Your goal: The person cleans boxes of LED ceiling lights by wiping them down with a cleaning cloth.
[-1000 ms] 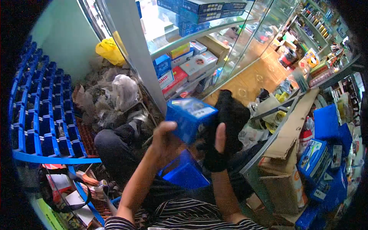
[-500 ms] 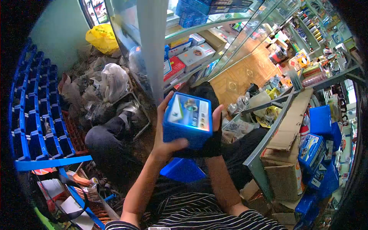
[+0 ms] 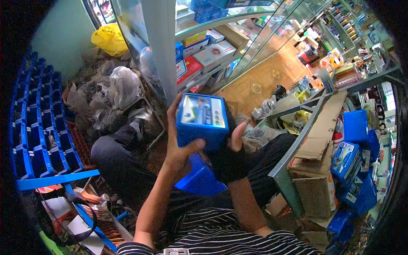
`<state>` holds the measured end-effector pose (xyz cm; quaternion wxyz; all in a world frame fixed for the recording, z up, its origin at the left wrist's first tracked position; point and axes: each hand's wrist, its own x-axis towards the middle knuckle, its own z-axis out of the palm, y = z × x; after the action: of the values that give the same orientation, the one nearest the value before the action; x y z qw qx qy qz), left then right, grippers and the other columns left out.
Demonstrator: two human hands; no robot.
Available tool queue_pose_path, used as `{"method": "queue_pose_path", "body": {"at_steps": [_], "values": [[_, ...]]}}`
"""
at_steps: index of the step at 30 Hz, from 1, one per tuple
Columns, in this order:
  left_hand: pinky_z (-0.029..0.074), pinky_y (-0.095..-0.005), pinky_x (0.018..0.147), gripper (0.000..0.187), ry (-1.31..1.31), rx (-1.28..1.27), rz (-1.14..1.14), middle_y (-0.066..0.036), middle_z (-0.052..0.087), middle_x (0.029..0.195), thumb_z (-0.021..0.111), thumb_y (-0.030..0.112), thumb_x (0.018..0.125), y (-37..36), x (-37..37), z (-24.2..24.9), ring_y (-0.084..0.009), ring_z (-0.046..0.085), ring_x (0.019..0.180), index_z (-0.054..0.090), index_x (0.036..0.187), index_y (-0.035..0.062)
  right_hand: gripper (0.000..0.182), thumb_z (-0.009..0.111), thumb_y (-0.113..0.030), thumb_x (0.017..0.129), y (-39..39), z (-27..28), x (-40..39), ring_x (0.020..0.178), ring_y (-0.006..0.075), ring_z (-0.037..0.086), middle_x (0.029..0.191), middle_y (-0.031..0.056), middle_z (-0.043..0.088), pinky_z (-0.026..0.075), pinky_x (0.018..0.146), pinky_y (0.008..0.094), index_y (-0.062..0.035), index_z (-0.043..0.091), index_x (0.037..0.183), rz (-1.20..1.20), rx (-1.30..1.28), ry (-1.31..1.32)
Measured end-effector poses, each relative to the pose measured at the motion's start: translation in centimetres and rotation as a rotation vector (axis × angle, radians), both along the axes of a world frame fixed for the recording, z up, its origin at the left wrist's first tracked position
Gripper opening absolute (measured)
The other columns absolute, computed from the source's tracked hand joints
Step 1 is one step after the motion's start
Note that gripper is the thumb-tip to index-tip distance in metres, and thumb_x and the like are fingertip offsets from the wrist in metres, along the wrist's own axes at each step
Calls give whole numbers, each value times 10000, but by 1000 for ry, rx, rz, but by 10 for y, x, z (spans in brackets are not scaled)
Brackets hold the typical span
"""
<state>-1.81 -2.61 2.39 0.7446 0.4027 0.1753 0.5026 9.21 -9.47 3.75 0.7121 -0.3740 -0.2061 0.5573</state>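
Observation:
A blue box [image 3: 203,135] with a picture label on its top sits in my left hand [image 3: 180,148]. The thumb of that hand presses on the near side while the fingers run along the left edge. Just off the box's right side is my right hand [image 3: 238,136], blurred, its thumb stretched out and a black covering over the palm and wrist. Below the box, a second blue thing [image 3: 199,178] with flat, angled sides rests at my lap between the forearms.
Blue bins [image 3: 40,123] rise at the left beside a heap of plastic bags [image 3: 123,87]. A glass display case with boxes [image 3: 214,53] stands ahead. On the right are a metal frame edge [image 3: 297,138], an open cardboard box [image 3: 312,195] and several blue boxes [image 3: 346,161].
The blue box and my left hand have shifted slightly left and up in view. My right hand has moved away from the box's right side, and the blue thing below shows more.

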Motion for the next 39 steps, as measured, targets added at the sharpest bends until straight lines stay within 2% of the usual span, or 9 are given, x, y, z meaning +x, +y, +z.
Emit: {"method": "queue_pose_path", "body": {"at_steps": [12, 16, 19, 24, 26, 28, 32, 35, 39], "values": [[441, -419, 1057, 1027, 255, -17, 211, -173, 423, 1391, 840, 112, 747, 7, 1, -11, -293, 502, 1261, 178, 1531, 127, 839, 233, -681, 995, -16, 1, -18, 1269, 255, 534, 1436, 125, 512, 401, 1101, 382, -22, 367, 1497, -49, -92, 26], [357, -441, 1124, 1104, 273, 180, 46, -161, 387, 1402, 909, 218, 656, -7, 0, -14, -304, 437, 1314, 226, 1517, 114, 873, 324, -716, 959, 1, 1, 1, 1227, 295, 565, 1408, 184, 523, 448, 1054, 445, -1, 402, 1455, 15, 82, 98], [328, -448, 1143, 1155, 289, 203, 0, -145, 371, 1415, 935, 262, 619, -19, 9, -14, -298, 397, 1348, 226, 1518, 111, 887, 325, -724, 952, 7, -39, 31, 1188, 309, 594, 1358, 196, 564, 478, 1021, 452, 7, 405, 1449, 247, 275, 721], [361, -430, 1117, 1138, 219, 5, 35, -144, 362, 1405, 926, 211, 650, -19, 17, -2, -283, 391, 1351, 198, 1516, 87, 878, 295, -711, 966, 1, -7, 29, 1215, 319, 584, 1368, 203, 560, 472, 1039, 449, 19, 424, 1438, -40, -63, 303], [417, -402, 1067, 1068, 518, 355, 329, -162, 380, 1347, 882, 103, 696, -2, 7, -25, -266, 476, 1247, 176, 1497, 91, 843, 286, -669, 992, -13, 0, 42, 1246, 335, 563, 1411, 195, 532, 434, 1078, 463, 30, 437, 1437, 25, -104, 272], [422, -388, 1057, 1011, 318, 136, 474, -172, 392, 1340, 876, 87, 699, 8, 4, -5, -262, 496, 1217, 220, 1467, 64, 812, 287, -637, 1008, -20, 22, 43, 1251, 339, 560, 1427, 190, 523, 421, 1089, 470, 33, 437, 1442, 102, 49, 513], [463, -448, 1036, 880, 231, -134, 242, -166, 527, 1324, 772, 368, 806, 16, -11, -21, -318, 536, 1227, 278, 1475, 80, 717, 325, -546, 1038, -12, 18, 69, 1344, 361, 471, 1449, 211, 495, 347, 1152, 485, 49, 471, 1412, 73, 172, 641], [480, -437, 1011, 718, -163, -591, -58, -160, 592, 1324, 534, 607, 904, 4, -3, -7, -312, 580, 1193, 513, 1350, 44, 623, 402, -482, 1039, 9, 24, 69, 1324, 372, 485, 1413, 190, 538, 348, 1151, 471, 33, 533, 1363, -74, 218, 551], [460, -386, 1022, 604, -137, -637, -309, -142, 581, 1311, 471, 497, 979, -3, -5, -27, -265, 591, 1128, 462, 1399, 63, 583, 381, -432, 1049, 8, 7, 30, 1322, 378, 483, 1399, 211, 539, 360, 1129, 456, 39, 510, 1368, -100, -9, -91]]}}
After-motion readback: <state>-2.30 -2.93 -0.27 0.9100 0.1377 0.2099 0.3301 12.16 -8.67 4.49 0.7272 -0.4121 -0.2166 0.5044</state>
